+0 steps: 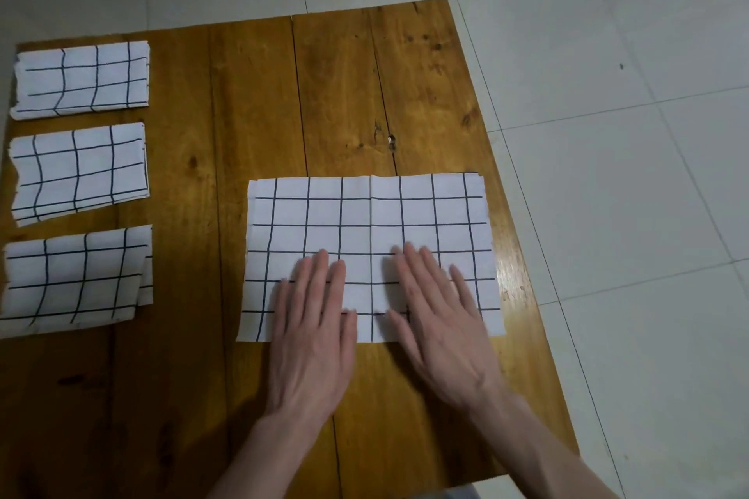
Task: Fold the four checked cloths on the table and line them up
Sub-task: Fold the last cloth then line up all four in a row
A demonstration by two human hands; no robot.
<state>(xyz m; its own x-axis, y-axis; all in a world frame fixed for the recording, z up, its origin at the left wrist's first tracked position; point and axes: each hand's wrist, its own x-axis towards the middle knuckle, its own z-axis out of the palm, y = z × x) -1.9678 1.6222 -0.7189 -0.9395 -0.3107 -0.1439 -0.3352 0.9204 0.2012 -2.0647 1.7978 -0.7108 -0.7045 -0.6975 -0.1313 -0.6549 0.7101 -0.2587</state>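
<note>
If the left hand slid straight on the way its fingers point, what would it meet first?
Nothing but cloth. The left hand lies flat on the large checked cloth, fingers pointing to the far edge. Beyond that edge is bare wooden table, and the way looks free.

I see left hand [314, 330] and right hand [439, 330] flat, palms down, fingers spread toward 12 o'clock, side by side.

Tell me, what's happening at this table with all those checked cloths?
A person is folding checked cloths on a wooden table. Three folded cloths already lie in a column along its left edge. The fourth cloth is larger, apparently only partly folded, and lies flat in front of the person. The left hand and right hand rest palm-down on its near half, fingers spread, gripping nothing.
</note>
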